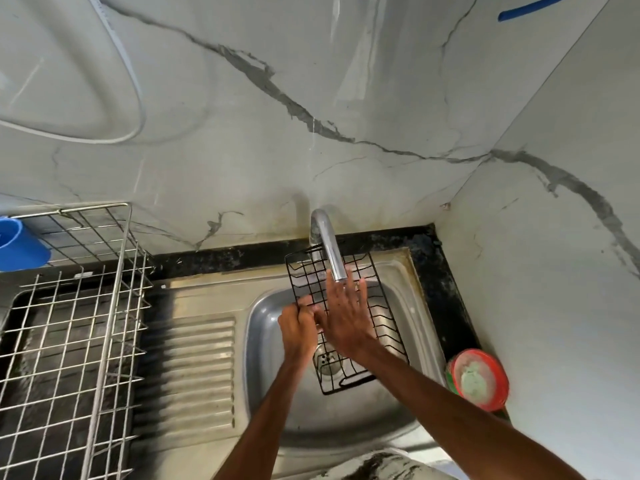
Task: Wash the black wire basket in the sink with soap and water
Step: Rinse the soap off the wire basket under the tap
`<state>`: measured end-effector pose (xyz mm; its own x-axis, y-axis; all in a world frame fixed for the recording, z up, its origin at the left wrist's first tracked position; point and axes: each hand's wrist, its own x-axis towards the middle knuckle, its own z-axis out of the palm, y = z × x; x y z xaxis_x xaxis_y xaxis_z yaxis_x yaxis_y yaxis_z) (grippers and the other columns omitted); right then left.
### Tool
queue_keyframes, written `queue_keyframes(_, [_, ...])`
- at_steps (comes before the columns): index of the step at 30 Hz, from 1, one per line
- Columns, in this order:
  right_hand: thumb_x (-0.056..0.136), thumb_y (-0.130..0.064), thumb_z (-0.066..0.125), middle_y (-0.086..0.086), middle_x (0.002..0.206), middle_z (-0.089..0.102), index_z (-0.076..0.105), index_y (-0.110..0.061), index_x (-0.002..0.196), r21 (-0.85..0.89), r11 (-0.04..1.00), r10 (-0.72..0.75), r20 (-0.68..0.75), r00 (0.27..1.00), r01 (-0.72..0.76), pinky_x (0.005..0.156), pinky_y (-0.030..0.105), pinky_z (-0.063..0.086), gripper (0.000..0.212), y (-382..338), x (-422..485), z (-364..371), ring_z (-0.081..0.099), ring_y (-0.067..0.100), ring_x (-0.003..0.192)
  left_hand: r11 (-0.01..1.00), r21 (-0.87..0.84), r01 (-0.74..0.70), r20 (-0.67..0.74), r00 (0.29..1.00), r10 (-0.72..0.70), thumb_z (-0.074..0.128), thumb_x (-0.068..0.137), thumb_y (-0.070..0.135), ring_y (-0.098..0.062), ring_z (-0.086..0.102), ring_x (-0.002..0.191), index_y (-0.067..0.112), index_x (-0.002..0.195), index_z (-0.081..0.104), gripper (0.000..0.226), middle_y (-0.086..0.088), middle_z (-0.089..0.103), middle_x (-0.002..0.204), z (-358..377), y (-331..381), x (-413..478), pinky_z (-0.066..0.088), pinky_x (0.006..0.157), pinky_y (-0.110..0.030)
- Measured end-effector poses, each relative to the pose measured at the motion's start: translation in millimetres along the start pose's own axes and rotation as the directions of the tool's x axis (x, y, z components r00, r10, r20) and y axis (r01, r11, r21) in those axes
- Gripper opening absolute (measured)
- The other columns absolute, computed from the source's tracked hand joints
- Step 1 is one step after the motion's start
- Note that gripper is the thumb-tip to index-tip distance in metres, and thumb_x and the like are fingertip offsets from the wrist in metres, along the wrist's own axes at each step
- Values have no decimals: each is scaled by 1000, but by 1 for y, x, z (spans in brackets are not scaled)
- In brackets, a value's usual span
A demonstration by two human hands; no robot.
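The black wire basket [384,323] lies tilted in the steel sink [270,382], its far end leaning up under the chrome tap [329,247]. My left hand [298,323] grips the basket's left rim with curled fingers. My right hand [346,310] lies flat on the wire grid with straight, spread fingers, just below the tap's spout. No running water can be made out. The drain [325,362] shows through the wires.
A round red tub of green soap [479,379] stands on the dark counter right of the sink. The ribbed drainboard [194,368] lies to the left, then a silver wire dish rack [69,334] with a blue cup [17,244] behind it. Marble walls close the corner.
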<state>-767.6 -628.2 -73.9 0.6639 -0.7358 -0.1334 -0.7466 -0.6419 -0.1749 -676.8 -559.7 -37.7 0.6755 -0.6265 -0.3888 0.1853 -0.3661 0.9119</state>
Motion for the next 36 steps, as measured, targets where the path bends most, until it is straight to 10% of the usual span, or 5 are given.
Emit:
queue_keyframes(13, [109, -31, 34, 1, 169, -11, -3, -18, 161, 229, 923, -320, 10, 947, 309, 126, 39, 3, 66, 22, -7, 10, -7, 18, 156, 952, -268, 151, -30, 986, -165, 40, 105, 1, -31, 69, 98, 14, 102, 67, 31, -13, 72, 101, 1, -1, 17, 58, 87, -49])
queue_keyframes(18, [105, -40, 47, 2, 135, 65, 61, -15, 134, 946, 307, 123, 71, 990, -106, 102, 32, 53, 41, 13, 3, -20, 62, 10, 122, 958, -238, 159, -8, 986, -166, 36, 108, 0, -9, 58, 75, 23, 93, 60, 37, 3, 62, 86, -4, 0, 23, 49, 68, -25])
queue_keyframes(23, [110, -33, 31, 19, 109, 75, 60, 4, 127, 888, -340, 315, 419, 852, -311, 87, 39, 56, 50, 1, 36, -31, 72, 32, 103, 973, -199, 114, -32, 992, -123, 37, 106, 5, -21, 61, 87, 24, 93, 63, 35, -2, 66, 92, 5, 0, 21, 52, 78, -37])
queue_keyframes(32, [102, -65, 5, 17, 98, 77, 75, 1, 106, 777, -66, 194, 625, 756, -626, 87, 36, 54, 96, 17, 7, -15, 76, 28, 91, 960, -218, 174, -16, 983, -182, 39, 107, 4, -19, 62, 107, 24, 103, 64, 33, 0, 68, 106, 5, -5, 29, 47, 88, -30])
queue_keyframes(36, [104, -61, 13, 17, 105, 76, 70, 1, 115, 859, -233, 229, 505, 833, -456, 83, 35, 55, 86, 14, 24, -26, 74, 29, 99, 969, -186, 165, 47, 986, -159, 41, 109, 8, -15, 63, 98, 18, 102, 66, 29, 0, 69, 100, 5, -6, 30, 46, 84, -26])
